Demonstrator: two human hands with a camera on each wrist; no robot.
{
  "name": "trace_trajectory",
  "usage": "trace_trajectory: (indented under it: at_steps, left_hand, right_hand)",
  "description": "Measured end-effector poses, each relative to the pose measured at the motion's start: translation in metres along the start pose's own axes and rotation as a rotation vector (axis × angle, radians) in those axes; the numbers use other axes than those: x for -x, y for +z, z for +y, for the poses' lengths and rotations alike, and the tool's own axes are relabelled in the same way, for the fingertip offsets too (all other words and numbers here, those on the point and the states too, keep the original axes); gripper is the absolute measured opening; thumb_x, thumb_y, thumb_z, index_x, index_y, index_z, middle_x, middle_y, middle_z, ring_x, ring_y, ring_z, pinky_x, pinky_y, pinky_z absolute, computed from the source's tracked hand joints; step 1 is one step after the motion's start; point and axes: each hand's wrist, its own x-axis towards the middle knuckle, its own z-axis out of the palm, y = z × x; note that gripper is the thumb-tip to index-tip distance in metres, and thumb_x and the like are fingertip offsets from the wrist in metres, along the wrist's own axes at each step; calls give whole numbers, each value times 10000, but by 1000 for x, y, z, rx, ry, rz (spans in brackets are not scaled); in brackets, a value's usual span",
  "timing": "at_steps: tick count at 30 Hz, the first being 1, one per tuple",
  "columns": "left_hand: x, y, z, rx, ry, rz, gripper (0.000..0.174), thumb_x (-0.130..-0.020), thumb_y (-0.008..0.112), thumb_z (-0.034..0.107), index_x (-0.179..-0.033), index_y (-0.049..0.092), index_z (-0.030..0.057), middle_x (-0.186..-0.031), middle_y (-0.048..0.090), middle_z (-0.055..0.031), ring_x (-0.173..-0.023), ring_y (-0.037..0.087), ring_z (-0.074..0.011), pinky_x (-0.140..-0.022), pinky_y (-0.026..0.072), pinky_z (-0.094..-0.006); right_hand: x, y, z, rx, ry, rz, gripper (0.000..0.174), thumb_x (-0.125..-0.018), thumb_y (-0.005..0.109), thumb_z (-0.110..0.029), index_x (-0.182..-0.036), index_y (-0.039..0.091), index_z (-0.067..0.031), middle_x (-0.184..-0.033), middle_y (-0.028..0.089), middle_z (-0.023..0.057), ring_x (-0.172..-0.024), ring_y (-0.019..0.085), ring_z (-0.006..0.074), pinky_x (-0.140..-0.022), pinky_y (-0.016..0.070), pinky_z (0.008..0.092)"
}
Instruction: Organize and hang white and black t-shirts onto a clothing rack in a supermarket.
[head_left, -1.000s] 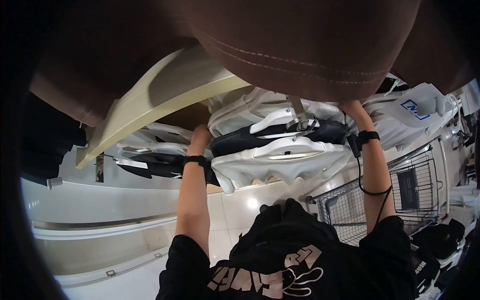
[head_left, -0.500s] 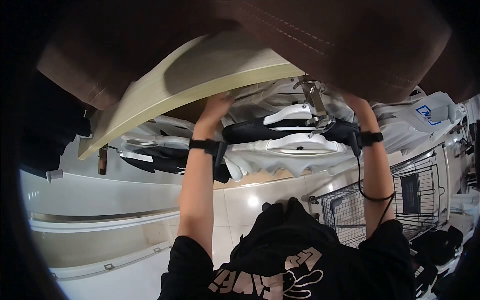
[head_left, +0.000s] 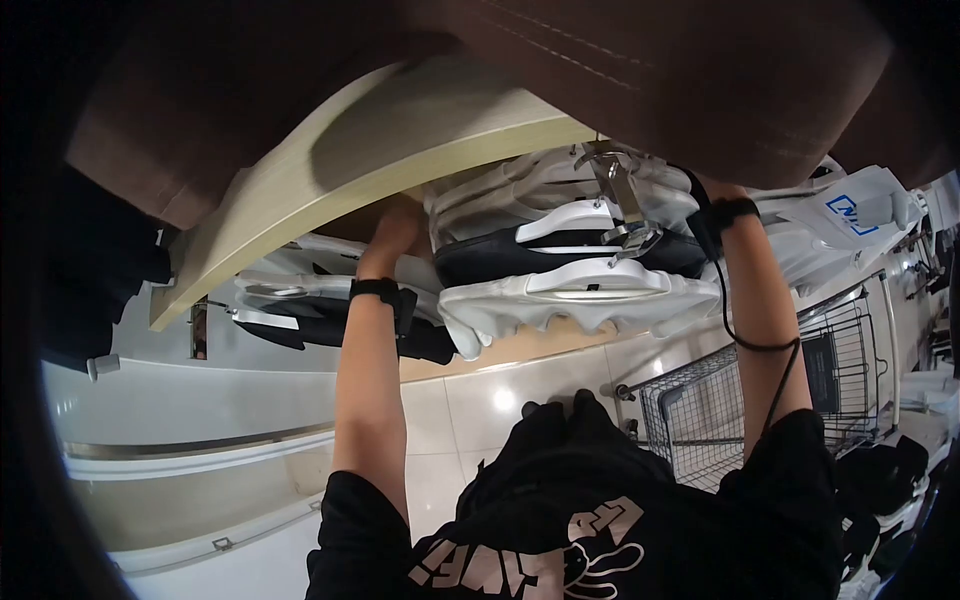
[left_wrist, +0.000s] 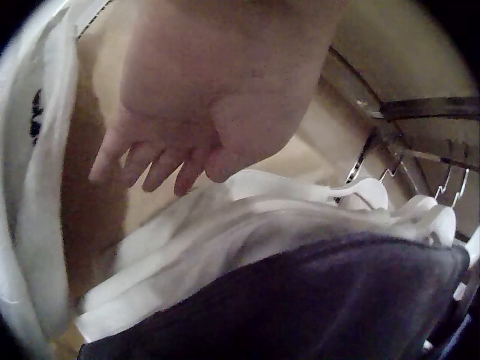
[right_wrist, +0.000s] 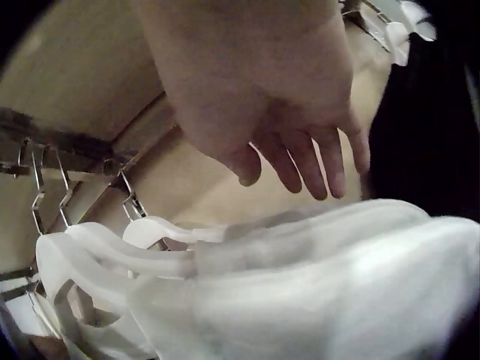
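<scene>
White and black garments hang in a row on white hangers between my two hands in the head view. The white garment [head_left: 590, 305] is nearest my body, with its hanger [head_left: 610, 277] above it and a black garment [head_left: 475, 258] behind. My left hand [left_wrist: 217, 105], fingers loosely extended and empty, hovers beside the shoulders of white garments [left_wrist: 187, 244] and a dark one [left_wrist: 300, 300]. At the other end, my right hand [right_wrist: 277, 105] has its fingers spread and holds nothing, just above white garment shoulders [right_wrist: 315, 277]. Brown fabric hides part of the right hand in the head view.
A pale wooden shelf [head_left: 400, 160] curves above the garments. A metal rail bracket [head_left: 622, 205] sticks out over them. More clothes [head_left: 300, 300] hang at the left. A wire shopping cart [head_left: 700, 410] stands at the right; a white bag-like item with a blue logo [head_left: 852, 205] is above it.
My left hand has reached deeper under the shelf, then shifted left, off the garments' ends. The right hand has moved slightly outward and farther in. The view has shifted a little.
</scene>
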Motion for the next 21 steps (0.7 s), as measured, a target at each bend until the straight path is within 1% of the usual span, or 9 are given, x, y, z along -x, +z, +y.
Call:
trace_trajectory:
  at_steps: [1,2,3,5,7,13,17,19,21]
  left_hand:
    - [-2,-19,11,1,5,-7,440,-978,413,276,-1341,471,35,-1375,494,-154,-1268,464,-279,-1034,370,-358]
    - [-11,-29,17,19,5,52,437,-976,416,271,-1339,475,37,-1373,496,-154,-1268,465,-280,-1034,371,-358]
    - [-21,-36,19,67,6,153,434,-973,420,266,-1338,478,39,-1372,497,-154,-1267,466,-280,-1033,372,-359]
    - [-44,-49,29,159,12,326,429,-967,428,256,-1335,484,43,-1368,501,-154,-1266,468,-280,-1032,375,-360]
    - [-61,-59,39,248,17,412,424,-961,435,246,-1331,490,48,-1365,504,-155,-1265,470,-280,-1031,377,-361]
    - [-70,-57,49,373,-42,355,412,-944,458,216,-1322,508,61,-1354,515,-156,-1263,476,-281,-1027,384,-364]
    - [-71,-28,45,411,-100,262,406,-932,473,196,-1316,520,70,-1347,522,-156,-1261,480,-281,-1025,389,-366]
    - [-74,-9,34,409,-100,284,404,-927,481,186,-1313,526,74,-1344,525,-156,-1260,482,-281,-1024,391,-367]
    - [-80,9,20,390,-68,364,403,-921,488,176,-1309,532,79,-1341,529,-157,-1259,484,-282,-1023,393,-368]
  right_hand:
    - [-2,-1,-5,17,-19,45,416,-937,543,-350,-1166,596,-8,-1163,622,176,-981,590,302,-833,468,368]
    - [-5,-2,-9,30,-28,69,412,-937,541,-345,-1171,594,-10,-1167,619,177,-983,592,302,-826,473,367]
    - [-6,-1,-13,41,-40,77,408,-938,539,-340,-1175,592,-12,-1171,617,178,-985,593,303,-818,477,367]
    - [-1,0,-19,64,-47,58,400,-939,534,-329,-1184,587,-16,-1179,612,180,-989,596,305,-803,487,365]
    - [11,0,-23,82,-44,17,394,-940,530,-318,-1193,582,-21,-1187,607,181,-993,598,306,-789,496,364]
    - [15,-11,-18,107,-14,-58,377,-944,516,-285,-1219,568,-33,-1211,592,187,-1005,607,311,-744,524,360]
    - [20,-24,-9,144,12,-101,370,-946,507,-264,-1237,559,-41,-1227,582,190,-1013,612,314,-714,542,358]
    - [22,-32,-8,156,20,-120,367,-947,503,-253,-1246,554,-45,-1235,577,192,-1017,615,315,-699,551,357]
    - [25,-35,-8,169,30,-132,365,-948,498,-242,-1254,549,-49,-1244,573,194,-1021,617,317,-685,561,356]
